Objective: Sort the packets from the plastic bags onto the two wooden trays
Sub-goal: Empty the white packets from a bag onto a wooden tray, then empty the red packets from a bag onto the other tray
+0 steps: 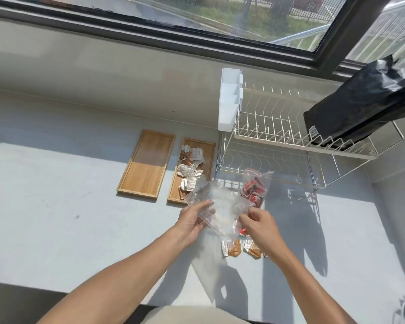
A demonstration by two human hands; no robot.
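Observation:
Both hands hold a clear plastic bag (222, 206) above the grey counter. My left hand (194, 218) grips its left edge and my right hand (258, 222) pinches its right side. The bag looks nearly empty. A second clear zip bag (255, 185) with red packets stands just behind it. Two brown-and-white packets (232, 247) lie loose on the counter under my right hand. The left wooden tray (147, 163) holds nothing. The right wooden tray (209, 150) holds several brown-and-white packets (189, 168).
A white wire dish rack (290, 141) stands at the right, with a white plastic caddy (229, 99) on its left end and a black bag (365, 101) on its top shelf. A window frame runs along the back.

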